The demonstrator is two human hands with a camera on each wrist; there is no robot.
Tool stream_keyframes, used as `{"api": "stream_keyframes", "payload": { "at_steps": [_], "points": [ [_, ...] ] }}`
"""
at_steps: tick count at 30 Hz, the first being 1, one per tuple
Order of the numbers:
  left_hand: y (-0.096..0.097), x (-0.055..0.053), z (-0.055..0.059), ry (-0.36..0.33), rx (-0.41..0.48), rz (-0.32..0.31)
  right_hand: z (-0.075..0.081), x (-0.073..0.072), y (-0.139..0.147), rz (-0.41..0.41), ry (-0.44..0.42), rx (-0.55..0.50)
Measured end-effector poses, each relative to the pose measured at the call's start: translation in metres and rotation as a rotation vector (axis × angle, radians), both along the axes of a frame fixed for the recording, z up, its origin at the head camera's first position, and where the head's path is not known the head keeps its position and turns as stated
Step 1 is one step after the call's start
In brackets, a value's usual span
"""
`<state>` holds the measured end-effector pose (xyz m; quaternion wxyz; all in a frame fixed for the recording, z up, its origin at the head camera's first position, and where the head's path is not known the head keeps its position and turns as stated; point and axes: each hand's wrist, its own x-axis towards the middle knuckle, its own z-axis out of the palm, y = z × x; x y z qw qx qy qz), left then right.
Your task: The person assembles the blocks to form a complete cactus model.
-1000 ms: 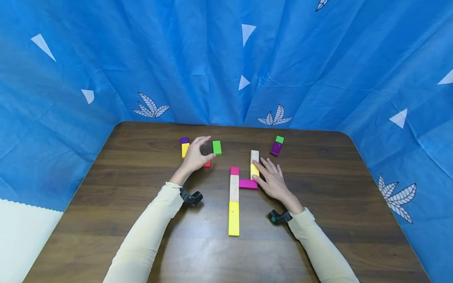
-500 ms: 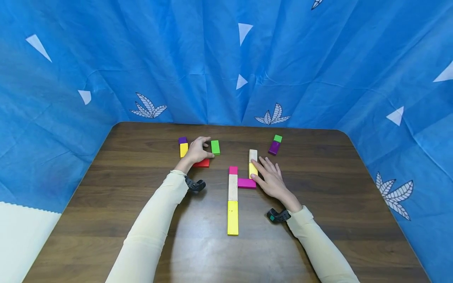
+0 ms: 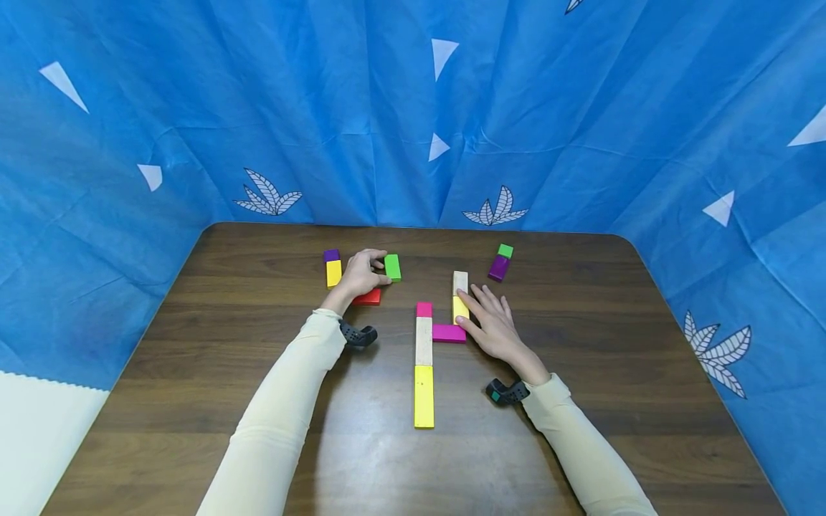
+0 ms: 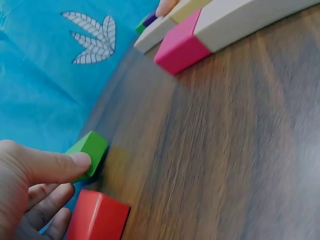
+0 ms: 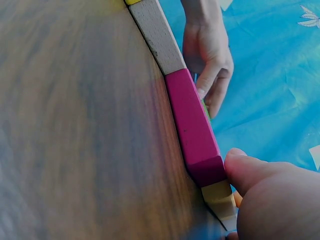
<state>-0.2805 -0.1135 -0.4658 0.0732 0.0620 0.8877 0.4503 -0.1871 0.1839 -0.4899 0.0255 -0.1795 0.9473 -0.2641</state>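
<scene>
Thumb and fingers of your left hand (image 3: 361, 275) pinch the green block (image 3: 393, 267), just beyond the red block (image 3: 368, 297). Your right hand (image 3: 495, 327) has its fingers spread, gripping nothing, thumb and forefinger at the yellow block (image 3: 459, 309) adjoining the magenta block (image 3: 448, 334).

No readable text, label, brand, number or sign on the green rectangular block (image 4: 93, 144) against the left fingers (image 4: 51, 204), the magenta rectangular block (image 5: 191, 120) beside the right thumb (image 5: 252, 172), or the blue printed sheet (image 3: 381, 93) beyond the fingers.
</scene>
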Motion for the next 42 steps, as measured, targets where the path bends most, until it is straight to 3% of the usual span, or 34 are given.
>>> {"api": "stream_keyframes", "payload": {
  "at_steps": [10, 18, 27, 42],
  "points": [
    [0.027, 0.011, 0.008, 0.070, 0.046, -0.109, -0.001, 0.000, 0.001, -0.007, 0.000, 0.004],
    [0.038, 0.019, 0.003, 0.077, 0.060, -0.183, -0.001, 0.000, 0.001, -0.002, 0.010, 0.001],
    [0.039, 0.022, -0.002, 0.062, 0.024, -0.198, -0.001, 0.000, 0.001, -0.001, 0.007, -0.001],
    [0.042, 0.024, 0.002, 0.037, -0.071, -0.245, -0.001, 0.000, -0.001, -0.006, 0.008, 0.006]
  ]
}}
